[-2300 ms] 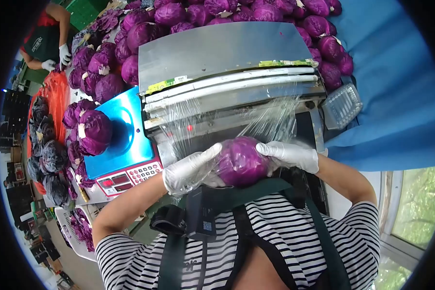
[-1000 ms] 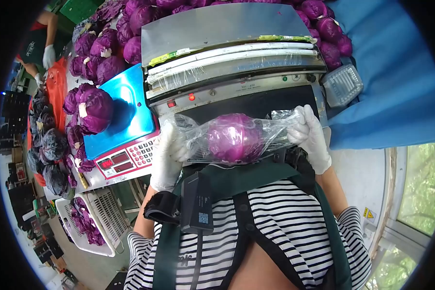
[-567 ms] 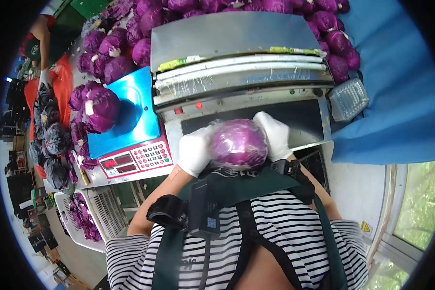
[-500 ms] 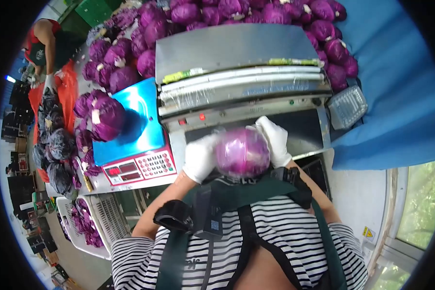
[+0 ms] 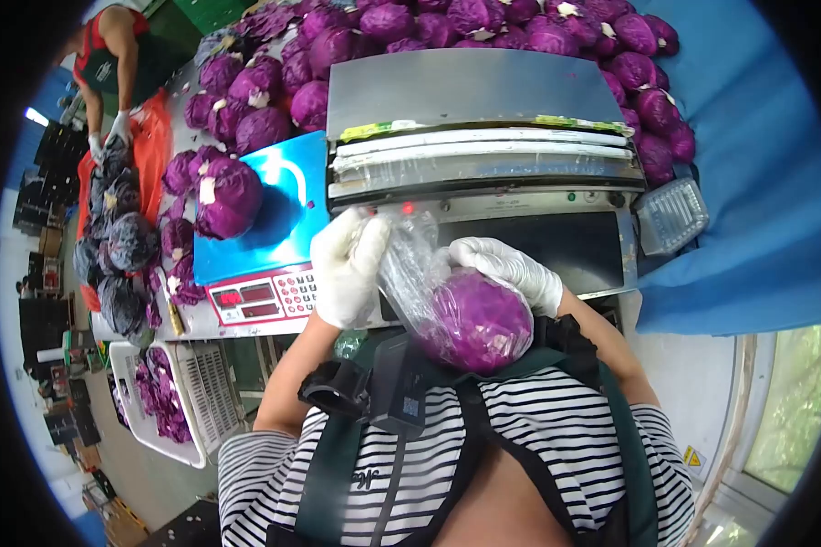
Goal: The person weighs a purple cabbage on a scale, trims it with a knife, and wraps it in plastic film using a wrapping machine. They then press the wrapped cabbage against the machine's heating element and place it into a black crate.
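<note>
From where I sit, the head camera gives me two hands in white gloves, set apart, low in the middle of the view. My left hand [image 5: 348, 266] is raised beside the cabbage, its fingers closed on a bunched length of clear film [image 5: 409, 271] that slants down to the wrapped red cabbage [image 5: 483, 321]. My right hand [image 5: 509, 271] is clasped over the cabbage's upper side, fingers bent; its underside grip is hidden from me. The cabbage sits close against the front of the dark green apron, at the near edge of a wrapping machine [image 5: 483, 96]. That machine has a sloping metal cover, white rollers, a lit red lamp and a dark flat plate [image 5: 556, 248]. To its left is a scale [image 5: 283, 196] with a shiny blue pan and a red-framed keypad, and loose purple cabbages [image 5: 228, 196] overlap the pan's left side. More cabbages are heaped behind the machine. On the right, a clear plastic tray [image 5: 673, 217] lies beside blue cloth [image 5: 739, 182]. Lower left, a white crate [image 5: 205, 387] holds purple leaves. At upper left, another person [image 5: 119, 59], also gloved, leans over dark, wrapped-looking heads [image 5: 129, 242] by red netting [image 5: 155, 137].
</note>
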Motion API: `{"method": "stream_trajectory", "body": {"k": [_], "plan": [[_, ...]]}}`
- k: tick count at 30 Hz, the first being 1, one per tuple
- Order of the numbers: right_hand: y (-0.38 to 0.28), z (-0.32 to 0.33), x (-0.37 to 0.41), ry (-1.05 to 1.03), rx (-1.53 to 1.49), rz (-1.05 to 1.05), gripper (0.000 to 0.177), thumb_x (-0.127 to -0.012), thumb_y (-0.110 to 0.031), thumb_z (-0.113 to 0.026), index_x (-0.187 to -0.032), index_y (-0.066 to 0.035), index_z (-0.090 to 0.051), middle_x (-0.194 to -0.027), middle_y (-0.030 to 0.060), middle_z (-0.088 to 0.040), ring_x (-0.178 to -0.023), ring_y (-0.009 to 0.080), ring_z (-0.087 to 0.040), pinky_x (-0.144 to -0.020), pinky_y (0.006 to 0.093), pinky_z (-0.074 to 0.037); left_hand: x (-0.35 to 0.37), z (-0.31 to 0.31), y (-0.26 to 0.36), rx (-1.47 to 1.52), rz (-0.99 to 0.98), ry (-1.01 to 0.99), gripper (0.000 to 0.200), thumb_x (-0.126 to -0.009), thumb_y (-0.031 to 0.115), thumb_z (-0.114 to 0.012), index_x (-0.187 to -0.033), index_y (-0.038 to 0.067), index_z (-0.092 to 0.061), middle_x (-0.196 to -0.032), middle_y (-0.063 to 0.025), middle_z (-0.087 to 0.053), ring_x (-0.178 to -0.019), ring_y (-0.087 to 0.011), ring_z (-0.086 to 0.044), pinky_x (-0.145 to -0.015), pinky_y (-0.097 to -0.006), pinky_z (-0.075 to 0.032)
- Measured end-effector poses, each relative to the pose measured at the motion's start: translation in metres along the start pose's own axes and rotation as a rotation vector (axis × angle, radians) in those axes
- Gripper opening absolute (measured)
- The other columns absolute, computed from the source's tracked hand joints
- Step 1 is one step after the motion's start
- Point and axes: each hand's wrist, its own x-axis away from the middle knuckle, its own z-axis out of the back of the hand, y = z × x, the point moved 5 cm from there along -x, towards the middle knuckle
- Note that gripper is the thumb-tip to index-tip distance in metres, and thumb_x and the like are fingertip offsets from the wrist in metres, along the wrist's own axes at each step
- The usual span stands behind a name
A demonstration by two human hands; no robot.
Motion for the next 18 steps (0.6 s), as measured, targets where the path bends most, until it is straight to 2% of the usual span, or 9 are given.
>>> {"method": "stream_trajectory", "body": {"k": [5,7,9,11,12,13,15,16,18], "plan": [[0.010,-0.010,-0.006,-0.123,-0.138,0.008,0.048,-0.091,-0.042,-0.055,-0.114,-0.001,-0.056,-0.105,0.0055,-0.059,-0.099,0.0131,-0.054,-0.093,0.0285,-0.041,-0.026,-0.011,0.010,-0.120,-0.119,-0.193,0.028,-0.087,0.021,-0.064,-0.070,0.001,-0.055,-0.059,-0.0015,-0.043,-0.056,-0.0079,-0.039,-0.051,-0.0261,-0.036],[0.002,-0.016,-0.006,0.000,-0.101,-0.055,0.046,-0.092,-0.040,-0.055,-0.116,-0.001,-0.055,-0.106,0.0051,-0.058,-0.101,0.0128,-0.053,-0.093,0.0276,-0.041,-0.031,-0.042,0.026,-0.028,-0.155,-0.372,0.034,-0.088,0.024,-0.060,-0.066,0.002,-0.048,-0.057,-0.0085,-0.044,-0.053,-0.0165,-0.042,-0.051,-0.0323,-0.038],[0.021,-0.007,-0.006,0.035,-0.142,-0.009,0.043,-0.093,-0.035,-0.053,-0.118,-0.001,-0.053,-0.108,0.0055,-0.057,-0.103,0.0133,-0.052,-0.093,0.0275,-0.041,-0.030,-0.070,0.024,-0.095,-0.204,-0.694,0.029,-0.089,0.023,-0.059,-0.072,0.001,-0.055,-0.065,-0.0060,-0.048,-0.063,-0.0132,-0.048,-0.059,-0.0301,-0.040],[0.034,0.004,-0.006,0.098,-0.215,0.098,0.037,-0.095,-0.027,-0.051,-0.123,-0.002,-0.049,-0.111,0.0064,-0.056,-0.108,0.0143,-0.051,-0.094,0.0272,-0.041,-0.026,-0.084,0.019,-0.064,-0.288,-0.764,0.033,-0.090,0.023,-0.058,-0.067,0.001,-0.049,-0.064,-0.0069,-0.044,-0.063,-0.0152,-0.046,-0.060,-0.0313,-0.039],[0.040,0.001,0.001,0.350,-0.319,-0.048,0.034,-0.094,-0.021,-0.052,-0.121,-0.002,-0.049,-0.112,0.0076,-0.056,-0.106,0.0160,-0.052,-0.093,0.0277,-0.042,-0.023,-0.088,0.015,-0.142,-0.363,-0.886,0.029,-0.091,0.023,-0.056,-0.072,0.002,-0.050,-0.077,-0.0085,-0.051,-0.074,-0.0185,-0.049,-0.069,-0.0324,-0.041],[0.052,0.006,0.000,0.358,-0.328,-0.051,0.034,-0.094,-0.021,-0.052,-0.121,-0.002,-0.049,-0.112,0.0076,-0.056,-0.106,0.0160,-0.052,-0.093,0.0277,-0.042,-0.021,-0.091,0.010,-0.137,-0.356,-0.894,0.029,-0.091,0.023,-0.056,-0.072,0.002,-0.050,-0.077,-0.0085,-0.051,-0.074,-0.0185,-0.049,-0.069,-0.0324,-0.041],[0.058,0.004,-0.008,0.116,0.374,0.198,0.035,-0.091,-0.018,-0.055,-0.122,-0.002,-0.047,-0.119,0.0088,-0.052,-0.111,0.0160,-0.049,-0.094,0.0272,-0.042,-0.014,-0.099,0.008,0.137,-0.305,-0.970,0.022,-0.093,0.025,-0.053,-0.082,0.005,-0.052,-0.101,-0.0119,-0.054,-0.093,-0.0220,-0.049,-0.085,-0.0350,-0.039],[0.057,0.008,-0.007,0.130,0.368,0.198,0.035,-0.091,-0.018,-0.055,-0.122,-0.002,-0.047,-0.119,0.0088,-0.052,-0.111,0.0160,-0.049,-0.094,0.0272,-0.042,-0.009,-0.102,0.008,0.158,-0.222,-1.150,0.024,-0.095,0.028,-0.049,-0.104,0.007,-0.057,-0.128,-0.0147,-0.048,-0.119,-0.0263,-0.042,-0.102,-0.0381,-0.030],[0.057,0.013,0.001,0.168,0.483,-0.078,0.036,-0.090,-0.018,-0.056,-0.121,-0.002,-0.048,-0.117,0.0097,-0.054,-0.111,0.0159,-0.050,-0.093,0.0274,-0.042,0.002,-0.103,-0.003,0.202,-0.147,-1.225,0.030,-0.096,0.030,-0.047,-0.113,0.007,-0.056,-0.133,-0.0158,-0.045,-0.126,-0.0272,-0.037,-0.106,-0.0387,-0.026]]}}
